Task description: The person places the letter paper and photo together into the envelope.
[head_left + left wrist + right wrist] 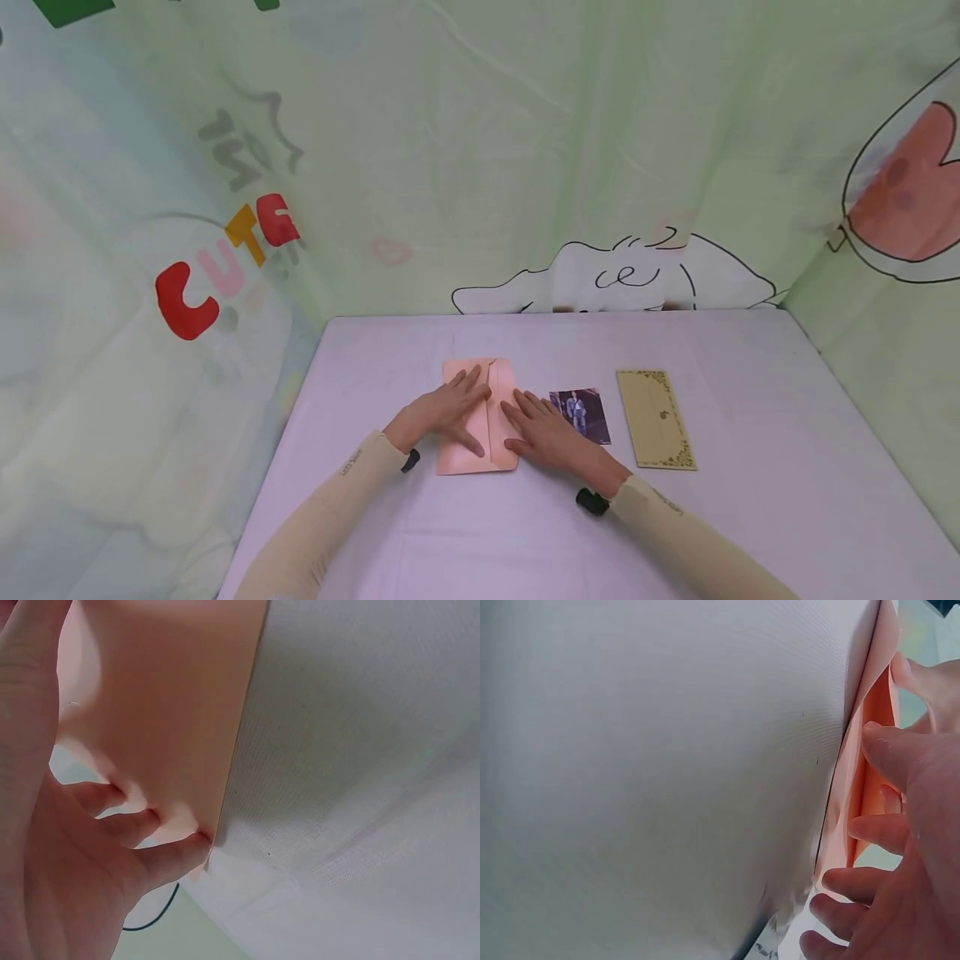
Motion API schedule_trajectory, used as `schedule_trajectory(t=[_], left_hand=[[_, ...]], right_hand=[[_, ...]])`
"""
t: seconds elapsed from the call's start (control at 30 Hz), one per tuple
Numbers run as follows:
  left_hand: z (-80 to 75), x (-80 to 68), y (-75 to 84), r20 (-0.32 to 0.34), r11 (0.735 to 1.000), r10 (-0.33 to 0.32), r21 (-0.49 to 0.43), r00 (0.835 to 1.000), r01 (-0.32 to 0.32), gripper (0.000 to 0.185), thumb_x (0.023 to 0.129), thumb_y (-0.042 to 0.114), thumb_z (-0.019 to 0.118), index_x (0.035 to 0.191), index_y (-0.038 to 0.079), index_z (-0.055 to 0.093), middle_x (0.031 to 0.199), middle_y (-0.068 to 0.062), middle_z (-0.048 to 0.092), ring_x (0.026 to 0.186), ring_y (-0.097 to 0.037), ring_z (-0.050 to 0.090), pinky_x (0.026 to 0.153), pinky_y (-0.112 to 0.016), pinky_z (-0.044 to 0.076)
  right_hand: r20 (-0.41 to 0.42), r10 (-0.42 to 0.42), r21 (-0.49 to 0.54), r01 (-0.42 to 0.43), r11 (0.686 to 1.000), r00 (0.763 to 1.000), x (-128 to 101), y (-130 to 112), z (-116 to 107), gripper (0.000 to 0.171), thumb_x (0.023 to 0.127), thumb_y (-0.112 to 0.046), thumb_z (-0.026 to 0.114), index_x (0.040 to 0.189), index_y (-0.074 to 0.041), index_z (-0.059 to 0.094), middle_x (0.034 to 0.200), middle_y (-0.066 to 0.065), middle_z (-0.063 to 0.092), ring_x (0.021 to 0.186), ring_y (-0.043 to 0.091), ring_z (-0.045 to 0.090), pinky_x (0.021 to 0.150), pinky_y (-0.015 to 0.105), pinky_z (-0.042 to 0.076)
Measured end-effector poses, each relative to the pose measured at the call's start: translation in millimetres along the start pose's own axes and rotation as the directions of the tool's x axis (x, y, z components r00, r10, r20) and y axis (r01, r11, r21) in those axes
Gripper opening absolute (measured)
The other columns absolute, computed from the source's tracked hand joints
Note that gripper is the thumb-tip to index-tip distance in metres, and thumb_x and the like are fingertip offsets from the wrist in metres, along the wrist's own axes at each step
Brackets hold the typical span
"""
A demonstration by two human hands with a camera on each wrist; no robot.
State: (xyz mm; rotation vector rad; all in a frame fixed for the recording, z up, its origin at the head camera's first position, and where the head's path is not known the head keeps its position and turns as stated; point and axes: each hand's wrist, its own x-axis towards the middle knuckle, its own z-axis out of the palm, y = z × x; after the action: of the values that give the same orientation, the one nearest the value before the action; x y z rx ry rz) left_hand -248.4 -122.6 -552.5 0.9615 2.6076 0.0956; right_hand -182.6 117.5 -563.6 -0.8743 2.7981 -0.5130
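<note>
A pink paper envelope lies upright on the table, its right-hand flap folded over with a gap along the seam. My left hand rests on its left half with fingers spread; in the left wrist view the fingertips touch the paper near its edge. At the envelope's right side, my right hand touches the flap with extended fingers. Seen from the right wrist, the pink flap stands slightly raised, with an orange-looking fold behind it. Just right of that hand is a small photo, partly covered by it.
Farther right lies a tan card or envelope with dark floral corners. A pale lilac cloth covers the table. Printed curtains stand along the back and sides. Each wrist wears a small black device.
</note>
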Motion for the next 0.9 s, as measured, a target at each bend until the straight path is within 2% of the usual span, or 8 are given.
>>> schedule_trajectory(t=[0.33,0.9], left_hand=[[1.0,0.3,0.2,-0.002,1.0,-0.003,0.004,1.0,0.003,0.104,0.069,0.079,0.073,0.148,0.025,0.031,0.17,-0.016,0.001,0.155,-0.04,0.013,0.114,-0.055,0.038],[-2.3,-0.9,1.5,0.009,1.0,-0.01,0.0,1.0,0.01,0.104,0.069,0.078,0.073,0.147,0.025,0.03,0.17,-0.016,0.001,0.156,-0.04,0.013,0.115,-0.054,0.038]], right_hand=[[-0.044,-0.012,0.001,0.012,1.0,0.999,-4.4,3.9,1.1,0.067,0.102,-0.041,0.055,0.154,-0.004,0.037,0.162,0.027,0.026,0.15,0.047,0.025,0.119,0.063,0.024],[-0.047,0.056,0.044,-0.054,0.998,0.997,-13.4,8.0,-2.7,0.068,0.101,-0.039,0.059,0.154,-0.004,0.036,0.163,0.026,0.025,0.151,0.047,0.023,0.121,0.061,0.021]])
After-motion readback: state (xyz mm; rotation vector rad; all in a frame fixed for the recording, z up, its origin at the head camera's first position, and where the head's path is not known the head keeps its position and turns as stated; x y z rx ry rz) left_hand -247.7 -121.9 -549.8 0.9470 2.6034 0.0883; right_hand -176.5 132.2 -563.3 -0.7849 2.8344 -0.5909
